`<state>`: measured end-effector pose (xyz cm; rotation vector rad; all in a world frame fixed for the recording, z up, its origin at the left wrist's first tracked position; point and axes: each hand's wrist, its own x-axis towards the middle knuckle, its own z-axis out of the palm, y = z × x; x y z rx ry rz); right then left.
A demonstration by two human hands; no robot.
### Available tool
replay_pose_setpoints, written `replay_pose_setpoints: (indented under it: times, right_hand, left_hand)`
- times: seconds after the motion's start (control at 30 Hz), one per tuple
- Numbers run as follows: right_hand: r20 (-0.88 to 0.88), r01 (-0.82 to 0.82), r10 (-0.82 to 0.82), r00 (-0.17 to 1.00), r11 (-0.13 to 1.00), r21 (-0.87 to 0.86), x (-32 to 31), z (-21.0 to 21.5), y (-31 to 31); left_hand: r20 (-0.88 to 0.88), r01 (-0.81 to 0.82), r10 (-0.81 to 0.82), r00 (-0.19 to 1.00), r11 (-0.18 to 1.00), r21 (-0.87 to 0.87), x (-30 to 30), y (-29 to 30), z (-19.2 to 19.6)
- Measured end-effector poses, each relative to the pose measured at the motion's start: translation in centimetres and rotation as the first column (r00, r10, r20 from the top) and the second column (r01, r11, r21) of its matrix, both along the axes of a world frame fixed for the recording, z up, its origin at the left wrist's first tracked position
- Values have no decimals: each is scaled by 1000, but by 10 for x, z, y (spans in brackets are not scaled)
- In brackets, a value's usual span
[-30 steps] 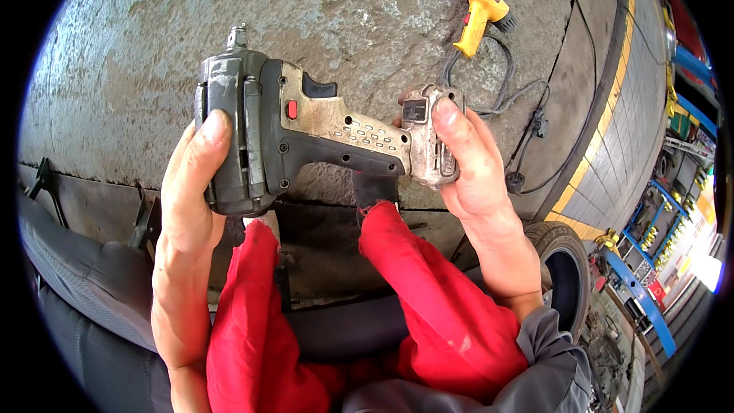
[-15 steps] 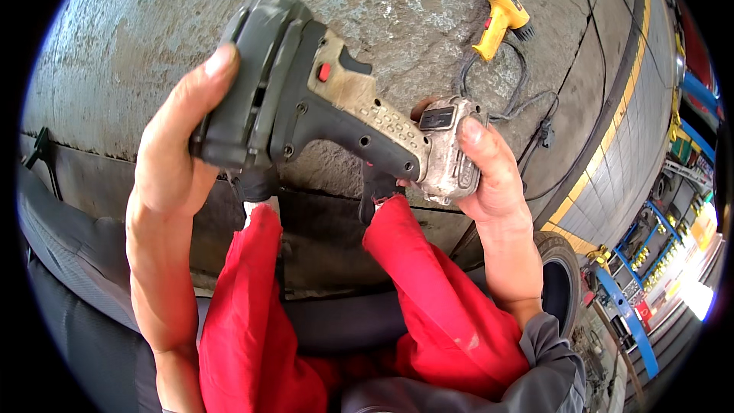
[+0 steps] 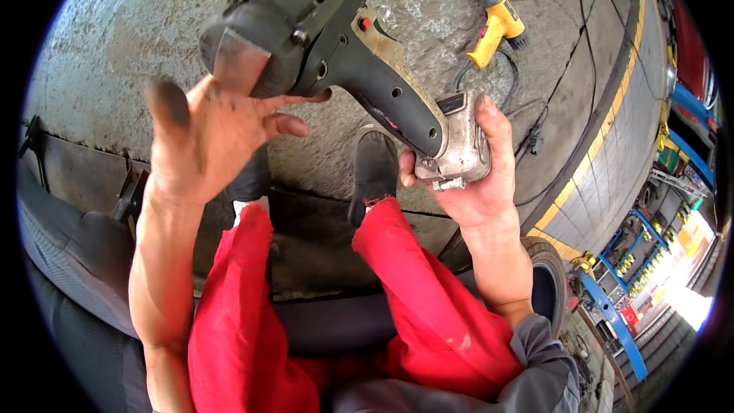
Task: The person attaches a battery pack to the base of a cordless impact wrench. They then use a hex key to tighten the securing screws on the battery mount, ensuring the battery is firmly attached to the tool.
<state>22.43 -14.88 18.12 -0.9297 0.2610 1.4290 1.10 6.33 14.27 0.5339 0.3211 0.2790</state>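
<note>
A bulky cordless power tool [image 3: 382,80], dark with a dirty beige strip along its handle, looks like an impact wrench and is tilted in front of me. My right hand [image 3: 489,187] is closed around the grimy battery [image 3: 455,153] at the handle's base, thumb on its outer side. At the underside of the tool's rounded end, my left hand [image 3: 206,138] is open, fingers spread and palm upward. Its fingertips are next to the housing; whether they touch it I cannot tell. The tool's front end is turned away.
A yellow heat gun [image 3: 497,30] with a black cord lies on the rough, dirty floor [image 3: 428,0]. A car seat [image 3: 69,260] is at my left, a tire [image 3: 547,275] at my right. Blue racks [image 3: 634,252] stand farther right.
My left hand has let go of the tool's body and opened, palm turned up. The tool has swung round and upward, its rounded end now facing me. My right hand still holds the battery.
</note>
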Motion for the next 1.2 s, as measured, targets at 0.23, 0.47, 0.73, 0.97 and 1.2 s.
replay_pose_setpoints:
  times: [0.23,0.47,0.73,0.97,1.2]
  right_hand:
    - [-166,59,-58,984,998,-1,-14,7,14]
    - [-291,95,-81,953,995,36,-25,16,28]
    - [-293,78,-45,955,992,104,-32,9,31]
    - [-301,98,-63,951,990,101,-36,8,31]
    - [-263,77,-61,963,996,50,-38,8,28]
  left_hand:
    - [-232,98,-112,966,993,-72,21,-36,13]
    - [-205,-43,36,978,999,-29,36,-41,35]
    - [-231,-64,45,972,995,-78,33,-41,42]
    - [-266,-96,84,960,995,-30,32,-43,42]
    - [-275,-135,119,954,990,-40,35,-45,45]
